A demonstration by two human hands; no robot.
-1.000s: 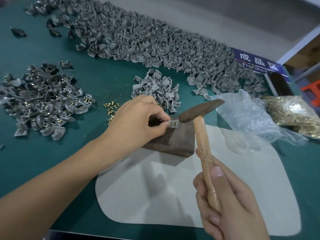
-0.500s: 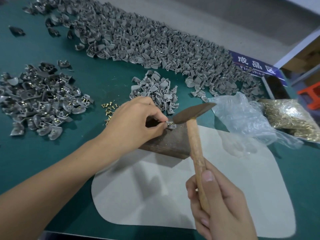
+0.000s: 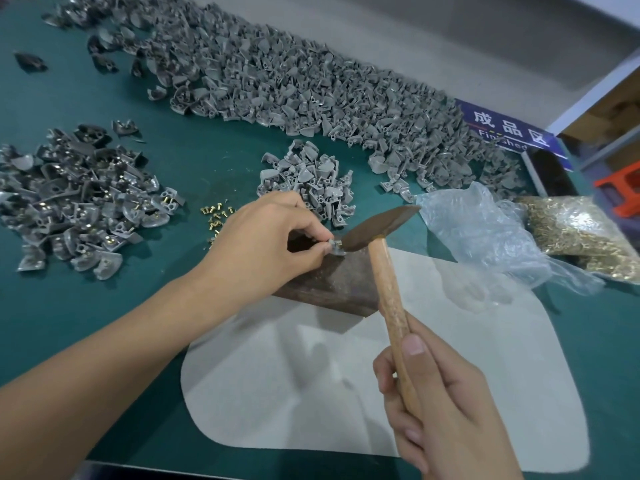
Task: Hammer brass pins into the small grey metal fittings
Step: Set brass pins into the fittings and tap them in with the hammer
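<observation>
the left hand (image 3: 263,244) pinches one small grey fitting (image 3: 336,247) between thumb and fingertips, seating it on the dark metal block (image 3: 332,282) at the frame's centre. the right hand (image 3: 440,407), lower right, is wrapped round the wooden handle of the hammer (image 3: 377,226), whose face sits right at the fitting's brass pin (image 3: 340,242). this step looks best done with short, square taps, fingertips kept low and clear of the face, fitting flat on the block. loose pins (image 3: 214,213) lie just left of the hand, unpinned fittings (image 3: 308,181) above it, pinned ones (image 3: 79,195) at far left.
</observation>
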